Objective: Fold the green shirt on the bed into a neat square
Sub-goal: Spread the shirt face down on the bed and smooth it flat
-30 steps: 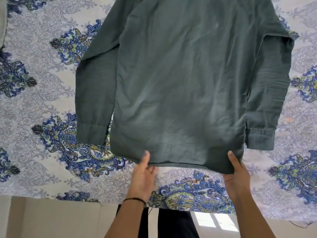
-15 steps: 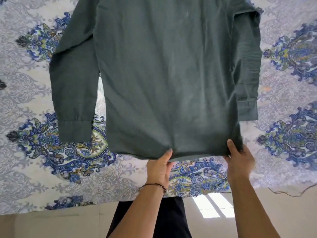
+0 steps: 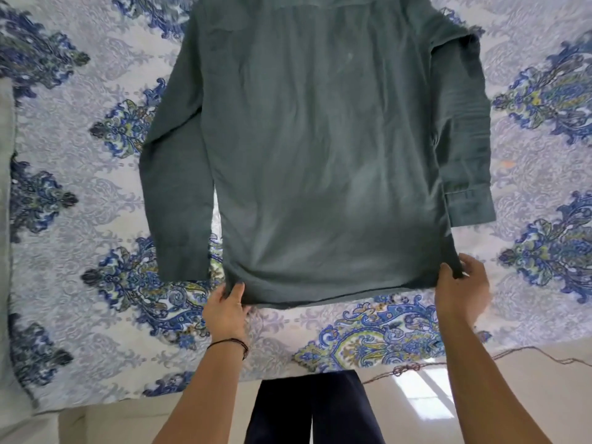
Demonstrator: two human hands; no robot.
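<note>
The green long-sleeved shirt [image 3: 320, 149] lies spread back-side up on the bed, collar end away from me and out of frame. Both sleeves run down along its sides, with the cuffs near the hem. My left hand [image 3: 226, 307] pinches the hem's lower left corner. My right hand [image 3: 461, 288] grips the lower right corner, where the fabric bunches between thumb and fingers. The hem is pulled taut between the two hands.
A white bedspread [image 3: 80, 203] with blue and green paisley motifs covers the bed. Its near edge runs just below my hands, with pale shiny floor [image 3: 512, 395] beyond it. My dark trousers [image 3: 314, 408] stand against the bed edge. A loose thread [image 3: 528, 358] hangs at the bedspread's right edge.
My hands have moved apart along the hem to its two corners, the left one shifting left. The hem is now stretched tighter between them.
</note>
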